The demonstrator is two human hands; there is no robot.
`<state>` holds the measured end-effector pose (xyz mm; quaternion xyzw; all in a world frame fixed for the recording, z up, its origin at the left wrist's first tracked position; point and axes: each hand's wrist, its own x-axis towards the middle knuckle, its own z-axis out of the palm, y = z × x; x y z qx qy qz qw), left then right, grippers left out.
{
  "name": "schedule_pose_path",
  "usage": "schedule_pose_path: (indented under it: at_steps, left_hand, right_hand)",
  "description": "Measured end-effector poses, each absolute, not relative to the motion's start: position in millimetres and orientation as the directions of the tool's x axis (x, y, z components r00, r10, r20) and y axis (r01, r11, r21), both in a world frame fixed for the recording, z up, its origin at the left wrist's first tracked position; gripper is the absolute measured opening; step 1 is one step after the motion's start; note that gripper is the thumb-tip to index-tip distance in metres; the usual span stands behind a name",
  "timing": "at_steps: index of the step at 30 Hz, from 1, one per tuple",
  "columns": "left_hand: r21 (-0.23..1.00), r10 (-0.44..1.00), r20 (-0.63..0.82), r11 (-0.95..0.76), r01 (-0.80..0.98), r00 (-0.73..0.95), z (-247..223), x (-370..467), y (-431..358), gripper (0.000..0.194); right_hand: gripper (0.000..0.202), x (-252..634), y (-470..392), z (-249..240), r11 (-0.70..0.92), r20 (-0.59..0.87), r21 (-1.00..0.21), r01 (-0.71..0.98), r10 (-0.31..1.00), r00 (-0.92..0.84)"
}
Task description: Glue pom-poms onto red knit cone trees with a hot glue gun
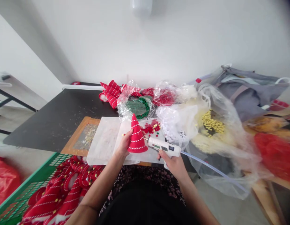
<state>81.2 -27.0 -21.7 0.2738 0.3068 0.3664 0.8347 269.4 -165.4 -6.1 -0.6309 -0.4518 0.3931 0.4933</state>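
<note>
One red cone with white spiral stripes [137, 137]

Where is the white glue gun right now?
In the head view, the glue gun is in the right hand, its tip at the red cone's right side.

"What's the red cone [137, 143] made of?"
"Matt cloth, wound with rough, twisted white cord [137, 133]. The glue gun [162, 146] is smooth white plastic."
"And the desk [53, 109]?"
"Matt black. By its near edge, the sheets [104, 137] look like smooth paper, the frame [76, 134] like wood. Toward the far edge, the bags [122, 106] are glossy, crinkled plastic."
</note>
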Motion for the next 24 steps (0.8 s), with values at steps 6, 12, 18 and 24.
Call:
schedule_pose_path:
  at_steps: [6, 12, 18, 24]
  left_hand:
    - [0.665, 0.781, -0.319, 0.588, -0.46, 0.537, -23.4, 80.6, -24.1, 0.062]
    - [0.7, 0.82, -0.411, 0.564, -0.438, 0.399, -28.4, 85.6, -20.6, 0.042]
    - [0.837, 0.896, -0.362, 0.434, -0.332, 0.258, -26.0, 96.4, -23.6, 0.034]
    - [0.926, 0.944, -0.23, 0.287, -0.245, 0.238, -15.0, 97.1, -28.4, 0.03]
  right_hand:
    - [0.042, 277.3, -169.7, -11.6, -0.065, 0.02, -0.965, 0.253, 0.947, 0.322]
    - [0.038, 281.6, -179.4, 1.3, -0.003, 0.137, -0.889, 0.457, 0.952, 0.272]
    - [0.042, 269.3, -178.3, 16.1, 0.049, 0.21, -0.752, 0.657, 0.963, 0.168]
    - [0.043, 264.0, -169.6, 13.0, 0.054, 0.217, -0.693, 0.719, 0.967, 0.136]
